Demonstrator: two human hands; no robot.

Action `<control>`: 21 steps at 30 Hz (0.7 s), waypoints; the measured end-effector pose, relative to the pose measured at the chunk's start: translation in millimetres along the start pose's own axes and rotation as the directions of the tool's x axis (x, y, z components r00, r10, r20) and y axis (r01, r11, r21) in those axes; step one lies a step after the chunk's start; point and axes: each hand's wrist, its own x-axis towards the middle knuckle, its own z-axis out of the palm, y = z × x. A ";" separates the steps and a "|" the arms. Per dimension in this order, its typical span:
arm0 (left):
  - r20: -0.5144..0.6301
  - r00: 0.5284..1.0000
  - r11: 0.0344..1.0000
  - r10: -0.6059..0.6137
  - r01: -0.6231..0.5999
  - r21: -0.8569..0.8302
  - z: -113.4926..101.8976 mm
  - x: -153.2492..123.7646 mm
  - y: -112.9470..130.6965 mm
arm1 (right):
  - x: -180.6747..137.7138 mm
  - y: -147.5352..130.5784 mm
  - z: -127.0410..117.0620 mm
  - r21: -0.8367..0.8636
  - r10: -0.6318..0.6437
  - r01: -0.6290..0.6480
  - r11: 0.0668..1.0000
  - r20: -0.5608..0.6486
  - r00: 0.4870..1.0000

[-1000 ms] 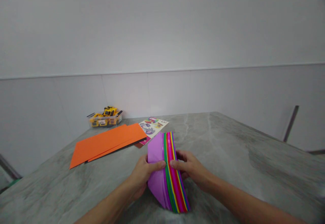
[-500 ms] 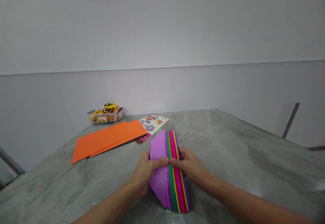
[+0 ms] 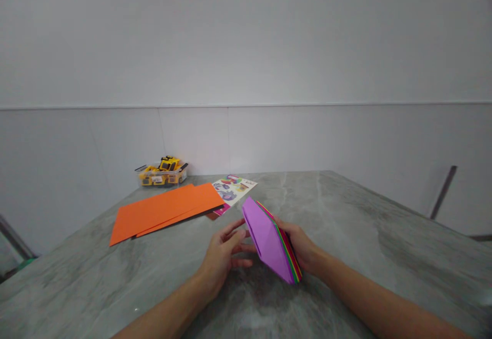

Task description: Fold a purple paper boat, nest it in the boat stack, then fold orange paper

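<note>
A stack of folded coloured paper sheets (image 3: 269, 240), purple on the near face with green, red and yellow edges behind, stands tilted on the grey table (image 3: 346, 236). My right hand (image 3: 303, 246) holds it from behind on the right side. My left hand (image 3: 224, 253) is just left of the stack, its fingers spread and apart from the purple face, holding nothing.
Large orange sheets (image 3: 165, 210) lie to the left over a dark sheet. Beyond them lies a printed sticker sheet (image 3: 233, 188). A clear box with a yellow toy vehicle (image 3: 163, 172) stands against the white wall. The table's right edge runs diagonally.
My left hand has let go of the stack and opened. The stack has tipped over to the right, held by my right hand alone, so its edges no longer fan toward me.
</note>
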 end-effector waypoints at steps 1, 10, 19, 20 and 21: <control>-0.013 0.999 0.998 0.033 -0.032 0.044 0.9 -1.3 -0.2 | -0.5 0.0 0.5 0.005 -0.004 0.004 1.000 0.011 1.000; 0.152 0.839 0.629 0.522 -0.499 0.596 0.7 -13.8 6.6 | -5.9 -0.7 9.4 0.084 0.038 -0.036 0.996 -0.022 0.999; 0.350 0.755 0.328 0.555 -0.585 0.742 -9.0 -11.7 17.8 | -9.0 3.1 8.8 0.079 0.117 -0.117 0.990 0.003 0.993; 0.373 0.745 0.286 0.553 -0.590 0.755 -9.6 -11.0 16.8 | -8.4 3.8 8.3 0.086 0.108 -0.107 0.991 -0.004 0.994; 0.391 0.740 0.247 0.548 -0.590 0.769 -10.3 -10.2 15.5 | -7.4 4.8 7.7 0.091 0.101 -0.099 0.991 -0.017 0.995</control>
